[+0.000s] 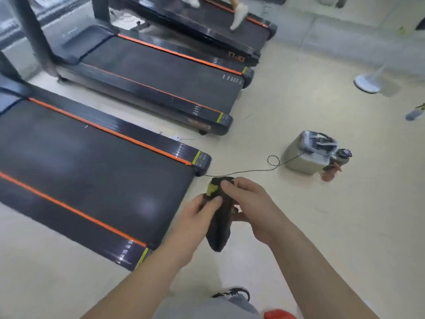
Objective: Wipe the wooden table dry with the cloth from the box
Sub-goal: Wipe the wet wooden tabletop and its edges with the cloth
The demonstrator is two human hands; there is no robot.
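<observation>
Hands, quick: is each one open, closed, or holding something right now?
Left hand: holding, fingers pinch the upper part of the dark cloth.
Right hand: holding, fingers curled round the same dark cloth.

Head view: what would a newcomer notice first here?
Low centre, the left hand and right hand grip a dark cloth with a yellow-green patch. Three black treadmills with orange stripes fill the left and top. A grey box sits on the floor to the right, a thin black cord looping beside it.
</observation>
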